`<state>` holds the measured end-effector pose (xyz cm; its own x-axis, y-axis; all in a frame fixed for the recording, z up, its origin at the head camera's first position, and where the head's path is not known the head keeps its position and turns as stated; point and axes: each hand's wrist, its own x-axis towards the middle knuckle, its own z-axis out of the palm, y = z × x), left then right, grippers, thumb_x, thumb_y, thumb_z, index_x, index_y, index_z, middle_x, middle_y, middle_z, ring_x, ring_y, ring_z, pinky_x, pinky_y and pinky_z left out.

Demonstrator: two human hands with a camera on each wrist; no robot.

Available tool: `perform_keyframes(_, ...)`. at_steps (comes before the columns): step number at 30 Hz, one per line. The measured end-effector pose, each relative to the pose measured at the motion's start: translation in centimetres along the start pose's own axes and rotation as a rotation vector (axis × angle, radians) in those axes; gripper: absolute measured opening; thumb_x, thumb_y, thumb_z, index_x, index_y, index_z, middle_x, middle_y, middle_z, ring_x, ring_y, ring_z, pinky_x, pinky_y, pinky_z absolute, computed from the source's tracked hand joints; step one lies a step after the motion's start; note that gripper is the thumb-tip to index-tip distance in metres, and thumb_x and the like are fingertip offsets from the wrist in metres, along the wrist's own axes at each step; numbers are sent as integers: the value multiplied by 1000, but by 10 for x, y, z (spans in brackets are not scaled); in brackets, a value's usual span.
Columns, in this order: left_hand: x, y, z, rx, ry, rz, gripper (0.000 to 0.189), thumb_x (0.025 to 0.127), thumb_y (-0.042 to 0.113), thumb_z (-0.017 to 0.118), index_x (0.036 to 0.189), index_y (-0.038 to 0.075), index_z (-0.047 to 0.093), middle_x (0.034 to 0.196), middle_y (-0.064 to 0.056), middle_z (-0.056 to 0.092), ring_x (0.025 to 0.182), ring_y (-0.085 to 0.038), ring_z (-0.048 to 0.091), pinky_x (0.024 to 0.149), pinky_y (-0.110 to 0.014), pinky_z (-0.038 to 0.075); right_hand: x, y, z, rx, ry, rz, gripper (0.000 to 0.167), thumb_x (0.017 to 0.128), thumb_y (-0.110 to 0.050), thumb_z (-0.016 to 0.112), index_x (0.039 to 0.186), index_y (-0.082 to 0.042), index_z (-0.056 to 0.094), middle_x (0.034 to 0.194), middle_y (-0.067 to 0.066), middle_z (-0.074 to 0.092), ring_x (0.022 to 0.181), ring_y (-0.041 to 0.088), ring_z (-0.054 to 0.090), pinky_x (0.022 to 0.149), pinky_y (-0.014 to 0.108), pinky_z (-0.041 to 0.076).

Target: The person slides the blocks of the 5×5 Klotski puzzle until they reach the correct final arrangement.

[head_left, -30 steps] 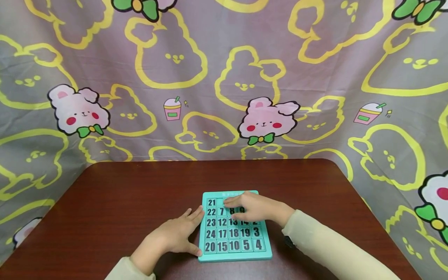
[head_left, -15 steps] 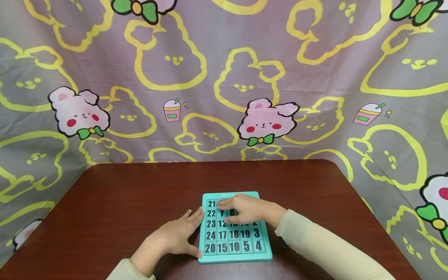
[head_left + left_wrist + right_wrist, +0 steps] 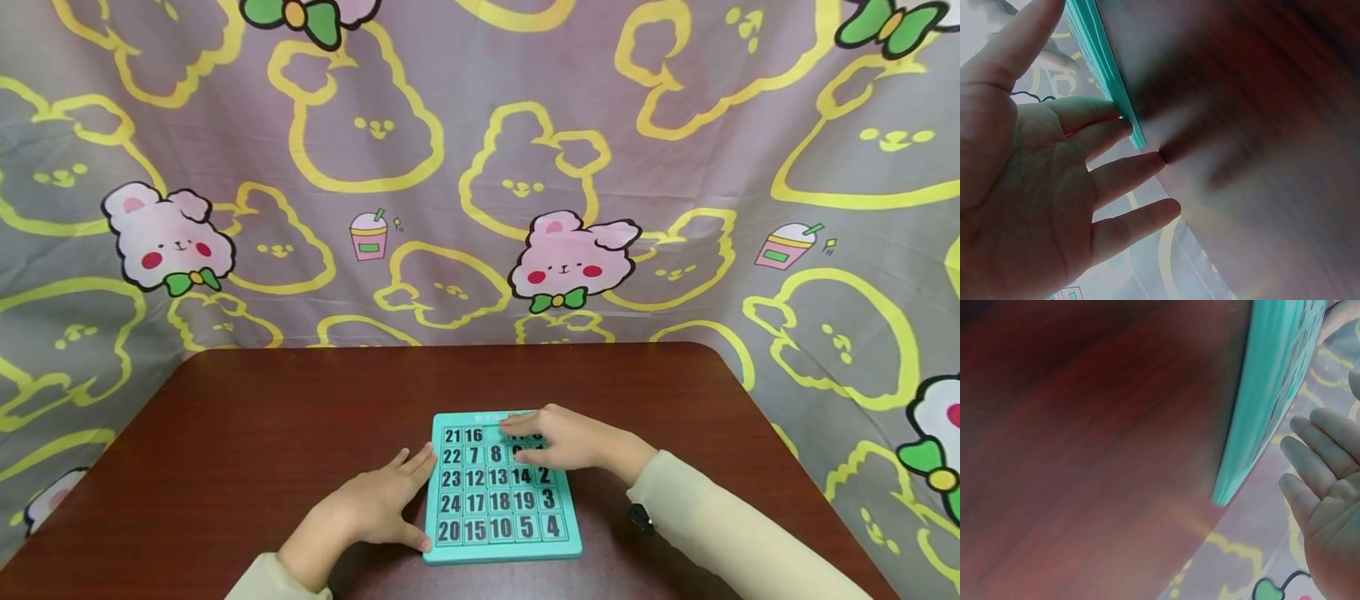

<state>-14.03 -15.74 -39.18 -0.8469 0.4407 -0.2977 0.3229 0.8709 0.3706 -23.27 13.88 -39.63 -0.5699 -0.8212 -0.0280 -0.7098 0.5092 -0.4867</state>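
A turquoise sliding number puzzle lies flat on the table, its square tiles printed with black numbers. In its top row I see tiles 21 and 16, then a vacant slot; the tiles to the right are partly covered by my right hand. My right hand is over the upper right of the board, fingers extended toward the slot; whether the fingertips touch a tile is hard to tell. My left hand rests along the board's left edge, fingers and thumb spread against it. In the left wrist view, two fingertips meet the puzzle's side.
The dark red-brown wooden table extends on all sides of the board. Behind it and at both sides hangs a patterned cloth with yellow outlines and pink rabbit heads. A small black item sits by the right sleeve.
My right hand first moved left over the top row, then back right. Tile 16 now stands beside 21, and the vacant slot is one place further right. The left hand stays put.
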Motion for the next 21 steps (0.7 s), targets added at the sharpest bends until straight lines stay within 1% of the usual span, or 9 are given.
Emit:
perform_keyframes(4,0,0,-1,0,-7,1,109,71,51,85,156,9,32,166,-5,22,151,-39,23,102,-67,39,-12,7,-2,-2,24,19,49,98,-28,61,141,-4,56,144,8,57,137,24,51,104,43,49)
perform_keyframes(8,0,1,-1,2,-5,1,109,70,50,85,156,9,32,166,-5,23,151,-39,23,102,-66,39,-17,10,-2,-3,43,21,49,98,-27,62,140,-3,56,142,9,59,135,25,53,103,44,50)
perform_keyframes(9,1,1,-1,3,-3,1,109,70,50,85,156,9,32,166,-5,23,151,-39,23,103,-67,39,-17,10,-1,2,45,21,49,97,-27,63,140,-3,57,142,9,59,135,24,53,104,45,49)
perform_keyframes(13,1,1,-1,10,-2,-1,109,70,50,85,156,9,32,166,-5,23,151,-39,24,103,-67,39,-16,9,0,4,44,9,47,97,-25,64,138,-4,58,140,8,61,134,23,54,105,45,48)
perform_keyframes(21,1,2,-3,15,-8,-21,109,70,50,86,156,9,32,166,-4,23,151,-38,24,103,-65,41,-9,3,4,-4,-13,18,49,97,-27,62,141,-7,56,146,4,56,140,21,48,108,44,45)
